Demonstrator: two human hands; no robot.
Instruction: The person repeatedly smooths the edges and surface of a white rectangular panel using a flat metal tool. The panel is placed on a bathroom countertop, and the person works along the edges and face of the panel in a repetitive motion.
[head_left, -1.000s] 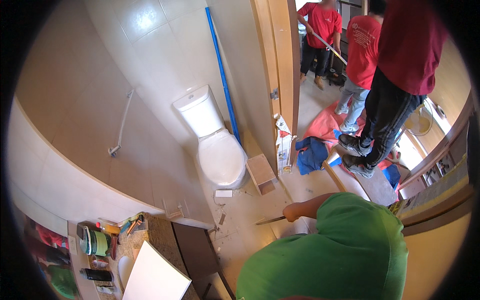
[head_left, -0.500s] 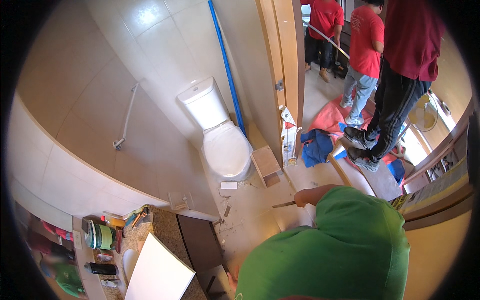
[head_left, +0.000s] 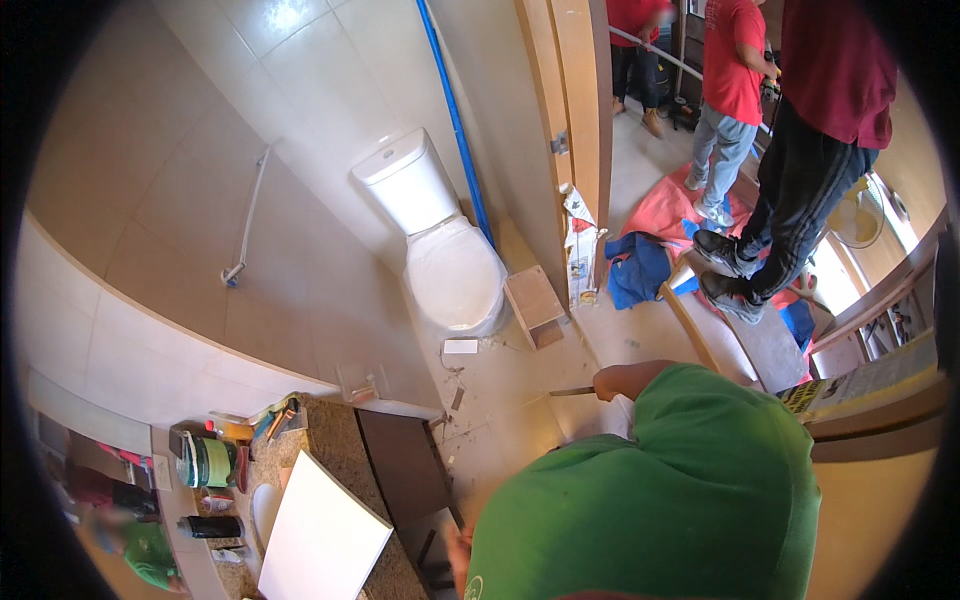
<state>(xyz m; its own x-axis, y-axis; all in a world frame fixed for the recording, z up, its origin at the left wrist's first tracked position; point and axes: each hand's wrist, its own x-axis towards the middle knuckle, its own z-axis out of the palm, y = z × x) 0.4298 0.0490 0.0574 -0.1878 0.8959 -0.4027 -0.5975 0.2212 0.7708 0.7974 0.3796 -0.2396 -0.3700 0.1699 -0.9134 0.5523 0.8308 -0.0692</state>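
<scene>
My right hand (head_left: 607, 383) is closed around a thin, flat, dark blade-like tool (head_left: 570, 391), which points left above the tiled floor. Low in the picture, my left hand (head_left: 459, 549) is partly covered by my green shirt. Its fingers look curled beside the dark strip at the lower edge of a brown cabinet panel (head_left: 403, 468); what they grip is unclear. The panel sits under a granite counter (head_left: 345, 440). Ahead of my hands, a small open wooden box (head_left: 533, 300) stands beside the plastic-wrapped toilet (head_left: 455, 275). A small white block (head_left: 460, 346) lies near it.
A white board (head_left: 325, 530) rests on the counter, with a black bottle (head_left: 212, 526) and other items behind it. A blue pipe (head_left: 456, 120) leans behind the toilet. Beyond the wooden door frame (head_left: 570, 110), several people stand around a red cloth (head_left: 655, 212). Debris dots the floor.
My view has tilted slightly, so the toilet and box appear higher. The tool stays in my right hand. My left hand shows a little higher beside the cabinet. A red-shirted person has moved an arm.
</scene>
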